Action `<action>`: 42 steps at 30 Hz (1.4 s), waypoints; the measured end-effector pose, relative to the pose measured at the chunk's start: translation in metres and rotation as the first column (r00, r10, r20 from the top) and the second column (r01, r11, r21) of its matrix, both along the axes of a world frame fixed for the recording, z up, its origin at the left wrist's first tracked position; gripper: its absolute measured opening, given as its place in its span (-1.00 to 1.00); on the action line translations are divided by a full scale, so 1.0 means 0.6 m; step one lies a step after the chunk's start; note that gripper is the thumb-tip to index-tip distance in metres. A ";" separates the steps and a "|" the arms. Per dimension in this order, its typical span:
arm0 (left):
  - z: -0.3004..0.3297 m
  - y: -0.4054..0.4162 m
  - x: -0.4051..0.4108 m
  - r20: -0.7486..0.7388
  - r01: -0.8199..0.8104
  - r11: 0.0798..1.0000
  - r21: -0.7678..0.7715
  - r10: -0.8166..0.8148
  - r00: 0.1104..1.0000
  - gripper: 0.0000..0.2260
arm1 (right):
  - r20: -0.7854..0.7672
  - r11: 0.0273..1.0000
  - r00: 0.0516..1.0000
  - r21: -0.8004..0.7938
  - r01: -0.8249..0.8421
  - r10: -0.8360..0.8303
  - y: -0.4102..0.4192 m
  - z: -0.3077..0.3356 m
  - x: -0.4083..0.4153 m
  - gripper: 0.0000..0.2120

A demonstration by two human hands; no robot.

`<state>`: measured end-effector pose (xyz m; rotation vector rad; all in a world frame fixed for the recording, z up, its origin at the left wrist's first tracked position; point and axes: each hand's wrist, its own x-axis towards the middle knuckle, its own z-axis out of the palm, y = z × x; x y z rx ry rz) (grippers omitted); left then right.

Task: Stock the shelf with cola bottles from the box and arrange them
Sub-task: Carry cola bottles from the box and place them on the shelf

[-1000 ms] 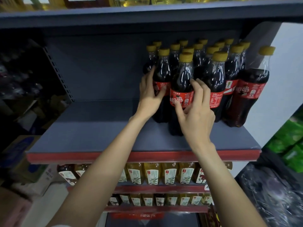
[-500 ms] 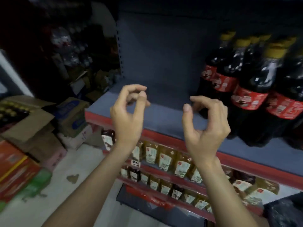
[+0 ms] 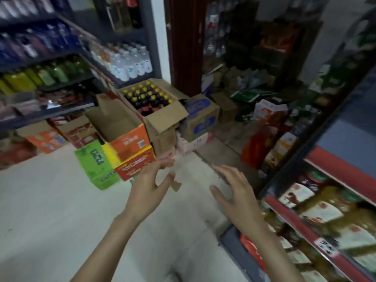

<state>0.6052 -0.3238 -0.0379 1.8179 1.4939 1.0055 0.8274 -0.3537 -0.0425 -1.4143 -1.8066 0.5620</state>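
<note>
An open cardboard box (image 3: 162, 121) stands on the floor ahead, stacked on other cartons. It holds several cola bottles (image 3: 149, 96) with yellow caps and red labels. My left hand (image 3: 149, 184) hovers in front of me below the box, fingers spread, holding nothing. My right hand (image 3: 234, 192) is beside it, palm down and fingers apart, also empty. The grey shelf with a red front edge (image 3: 341, 169) runs along the right side; the stocked cola bottles are out of view.
Orange, green and brown cartons (image 3: 130, 157) are piled left of the box, and a blue-printed carton (image 3: 200, 117) sits behind it. Drink shelves (image 3: 61, 78) line the left wall. Lower right shelves hold yellow tea bottles (image 3: 325, 210). Pale floor (image 3: 50, 210) lies between.
My hands have let go of the bottles on the shelf and pulled back. My view has swung left from the shelf to the box on the floor.
</note>
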 end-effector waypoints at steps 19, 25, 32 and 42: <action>-0.166 0.615 -0.337 -0.325 -0.307 0.937 -0.166 0.242 0.914 -0.66 | 0.242 0.954 0.966 -0.299 -0.017 0.092 0.697 -0.152 -0.304 -0.58; -0.194 0.829 -0.364 -0.289 -0.247 0.938 -0.241 0.173 0.941 -0.73 | 0.263 0.950 0.963 -0.282 0.132 -0.056 0.913 -0.183 -0.335 -0.51; -0.275 1.055 -0.384 -0.246 -0.122 0.945 -0.303 0.046 0.968 -0.54 | 0.237 0.907 0.955 -0.336 0.254 -0.180 1.094 -0.274 -0.351 -0.50; -0.461 1.280 -0.346 -0.183 0.037 0.854 -0.519 -0.154 0.971 -0.26 | 0.702 0.776 0.694 -0.346 0.528 -0.159 1.253 -0.460 -0.400 -0.44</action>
